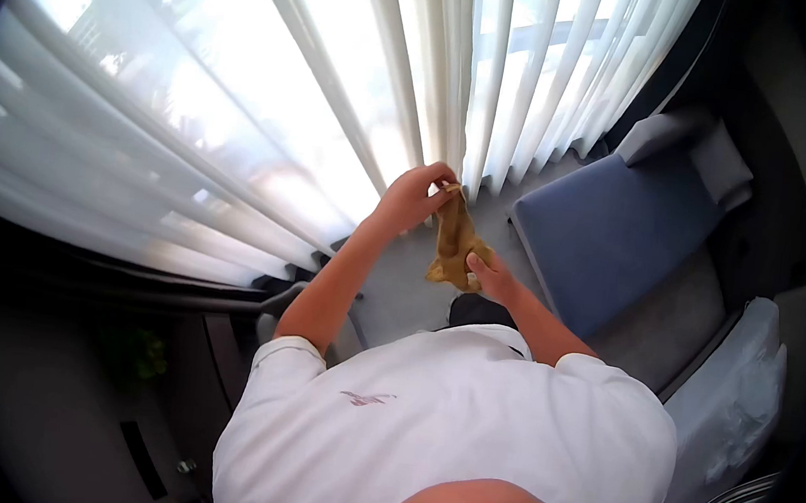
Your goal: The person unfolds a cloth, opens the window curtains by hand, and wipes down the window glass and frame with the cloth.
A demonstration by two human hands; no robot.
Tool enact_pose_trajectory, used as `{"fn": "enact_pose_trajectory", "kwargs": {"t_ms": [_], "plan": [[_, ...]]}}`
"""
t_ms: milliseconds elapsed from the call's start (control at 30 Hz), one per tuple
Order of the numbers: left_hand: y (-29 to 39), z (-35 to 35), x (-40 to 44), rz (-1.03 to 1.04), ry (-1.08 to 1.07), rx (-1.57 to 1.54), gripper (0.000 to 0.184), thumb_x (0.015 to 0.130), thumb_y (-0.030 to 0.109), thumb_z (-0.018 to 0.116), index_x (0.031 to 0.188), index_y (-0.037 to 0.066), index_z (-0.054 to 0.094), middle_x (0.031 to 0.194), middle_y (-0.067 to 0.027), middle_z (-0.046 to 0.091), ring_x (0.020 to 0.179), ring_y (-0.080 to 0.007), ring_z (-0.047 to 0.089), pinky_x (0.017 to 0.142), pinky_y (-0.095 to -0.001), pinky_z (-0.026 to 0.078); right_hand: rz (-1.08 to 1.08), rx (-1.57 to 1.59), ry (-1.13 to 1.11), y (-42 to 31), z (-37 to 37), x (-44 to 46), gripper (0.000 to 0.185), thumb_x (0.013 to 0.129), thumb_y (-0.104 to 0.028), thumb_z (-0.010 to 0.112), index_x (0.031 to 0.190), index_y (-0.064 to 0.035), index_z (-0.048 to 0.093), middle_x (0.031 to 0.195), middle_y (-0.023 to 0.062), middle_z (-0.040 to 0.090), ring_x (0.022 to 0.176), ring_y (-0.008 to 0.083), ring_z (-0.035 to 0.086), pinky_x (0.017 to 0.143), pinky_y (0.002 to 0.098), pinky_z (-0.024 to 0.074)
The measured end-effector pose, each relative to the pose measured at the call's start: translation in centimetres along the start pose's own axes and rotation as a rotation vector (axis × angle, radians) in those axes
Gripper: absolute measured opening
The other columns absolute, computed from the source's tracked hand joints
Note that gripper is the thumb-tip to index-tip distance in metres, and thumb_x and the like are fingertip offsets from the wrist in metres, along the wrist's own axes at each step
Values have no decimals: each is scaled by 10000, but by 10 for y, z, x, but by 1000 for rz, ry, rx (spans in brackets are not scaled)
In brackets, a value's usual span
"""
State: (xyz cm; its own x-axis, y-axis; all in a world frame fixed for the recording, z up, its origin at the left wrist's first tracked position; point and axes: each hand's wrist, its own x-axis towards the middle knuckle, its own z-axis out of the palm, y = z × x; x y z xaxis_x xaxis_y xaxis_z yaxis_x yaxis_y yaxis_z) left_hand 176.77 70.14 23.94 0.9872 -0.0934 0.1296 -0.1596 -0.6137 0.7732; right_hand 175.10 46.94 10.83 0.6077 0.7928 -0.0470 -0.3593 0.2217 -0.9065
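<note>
A crumpled mustard-brown cloth (455,232) hangs between my two hands in front of the window. My left hand (417,193) pinches its upper end, fingers closed, close to the lower part of the sheer curtain (448,110). Lower down and to the right, my right hand (493,278) grips the cloth's side, with the thumb lying on top of it. The fingers of my right hand are mostly hidden behind the fabric. Whether the cloth has a sewn shape, I cannot tell.
A blue-grey lounge seat (618,238) with grey cushions (719,161) stands to the right. Grey floor (395,285) shows below my hands. A plastic-wrapped item (729,394) lies at the lower right, and a green plant (136,350) is at the dark left side.
</note>
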Motion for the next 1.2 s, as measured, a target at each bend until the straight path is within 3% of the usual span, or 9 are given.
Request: {"fn": "enact_pose_trajectory", "kwargs": {"t_ms": [67,333,467,567,600,767,900,1033,1200], "plan": [[-3,-8,53,189,-1,204,263,882,263,709,1085,110,640,1015,-92,683,1012,-287,629,886,-404,488,-292,-462,49,-22,-14,20,387,1027,-360,540,1187,-18,624,1098,60,673,973,151,627,832,330,496],[23,-69,261,810,77,886,445,840,462,697,1147,144,645,1269,-63,612,1340,-257,467,1198,-492,261,-395,-476,414,-50,-83,121,354,1022,-354,556,1037,-22,676,913,44,697,827,179,640,783,318,502],[28,-143,317,740,-20,1298,322,877,327,680,1140,141,670,1197,-23,652,1268,-198,529,1218,-457,241,-361,-191,338,-71,-110,174,390,1031,-379,542,1084,-10,657,993,32,685,911,147,629,842,298,492],[-16,-187,303,820,102,1308,187,829,268,713,929,122,652,964,-25,660,1056,-209,593,1107,-422,371,-368,-26,420,-57,-127,206,432,1031,-408,534,1177,-8,609,1091,40,660,996,131,609,908,285,472],[-34,-200,297,711,64,1321,164,827,259,718,886,121,649,889,-31,660,998,-211,602,1049,-413,402,-354,34,390,-50,-135,224,443,1029,-414,536,1201,-10,592,1109,46,654,1011,133,607,920,287,469],[-114,-265,242,417,111,1450,360,830,249,747,1164,147,658,783,-46,654,885,-223,632,942,-382,436,-237,166,266,-50,-136,290,496,1027,-445,524,1255,-5,549,1170,69,634,1077,144,593,972,311,451],[-120,-323,189,161,206,1580,528,866,324,712,1364,200,589,717,-47,629,771,-206,614,849,-349,439,-300,175,-69,-65,-122,338,479,1033,-423,510,1229,12,551,1160,91,640,1059,175,611,981,342,449],[-125,-371,114,-142,326,1646,504,879,326,695,1357,196,600,699,-55,621,751,-212,609,836,-349,450,-199,326,27,-64,-87,376,358,1029,-309,529,1210,-2,551,1118,106,657,1074,213,630,1000,368,457],[-119,-434,15,-306,533,1565,391,899,281,676,1267,150,651,692,-45,606,765,-222,602,893,-388,463,-107,60,-97,-71,-60,409,291,980,-284,612,1110,-25,604,1027,43,657,948,109,616,869,273,489]]}}
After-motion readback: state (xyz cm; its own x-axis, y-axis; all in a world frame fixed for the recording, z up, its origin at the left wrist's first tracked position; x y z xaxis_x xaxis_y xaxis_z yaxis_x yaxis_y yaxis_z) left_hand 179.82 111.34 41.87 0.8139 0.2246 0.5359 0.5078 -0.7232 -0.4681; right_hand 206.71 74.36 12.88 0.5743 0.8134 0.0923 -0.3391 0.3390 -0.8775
